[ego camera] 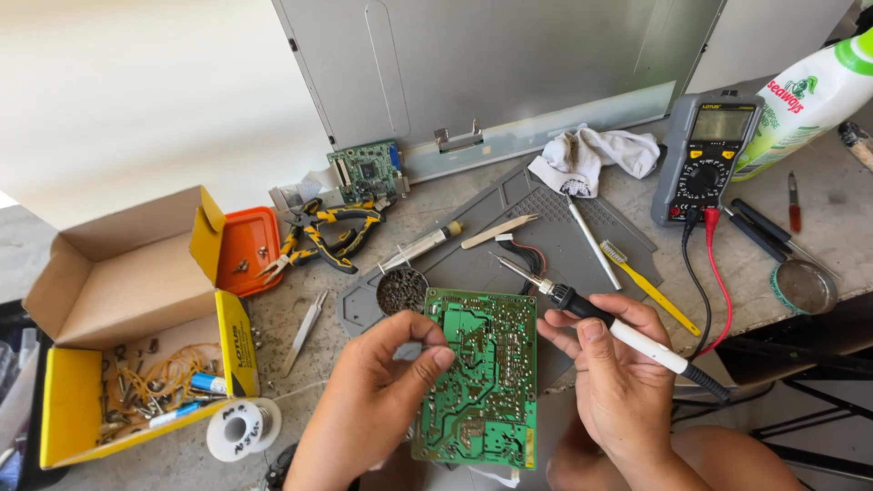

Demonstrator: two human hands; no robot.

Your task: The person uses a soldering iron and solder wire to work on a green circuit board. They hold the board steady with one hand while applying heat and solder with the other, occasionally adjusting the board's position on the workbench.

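left hand (382, 382): nearest the camera, fingers pinched on the left edge of the green circuit board (477, 382), thumb on top
right hand (618, 364): right of the board, fingers closed round the soldering iron (618, 332) in a pen grip
board: held upright-ish between both hands, solder side to camera, low centre, over the near edge of the grey work mat (509, 245)
iron: tip points up-left, just above the board's top right corner; its cord leaves down-right of the board
solder spool (241, 427): white, left of the board, on the table
yellow box (127, 336): open, further left of the board, screws and wire bits inside
tweezers (303, 332): between box and board
tip cleaner (402, 289): round tin of dark wool, just above the board's top left corner
pliers (327, 236): yellow and black, up-left of the board, beside an orange tray (247, 247)
toothbrush (641, 282): yellow, up-right of the board
multimeter (709, 155): far up-right of the board, red and black leads trailing down
white rag (591, 155): beyond the board, on the mat's far edge
small green board (364, 170): far up-left, against a grey metal panel (473, 64)
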